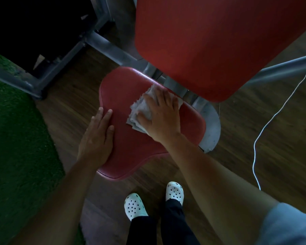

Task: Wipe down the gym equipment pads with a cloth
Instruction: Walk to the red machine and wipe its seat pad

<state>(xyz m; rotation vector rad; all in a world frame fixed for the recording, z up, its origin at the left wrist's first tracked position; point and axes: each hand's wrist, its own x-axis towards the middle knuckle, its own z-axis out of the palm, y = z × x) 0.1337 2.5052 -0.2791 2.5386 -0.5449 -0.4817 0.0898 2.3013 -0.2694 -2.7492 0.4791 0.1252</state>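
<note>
I am mid-wipe on the red seat pad (131, 138) at the centre of the frame. My right hand (160, 117) lies flat, fingers spread, pressing the grey cloth (141, 110) onto the pad's upper right part. My left hand (97, 138) rests open and empty on the pad's left edge, steadying it. The red back pad (219, 41) fills the upper right. Next, I judge, the cloth must sweep down-left across the bare surface with even pressure.

The right hand (160, 114) presses a grey cloth (141, 107) flat on the red seat pad (131, 144) near its far edge, while the left hand (97, 137) rests flat on its left edge.
</note>
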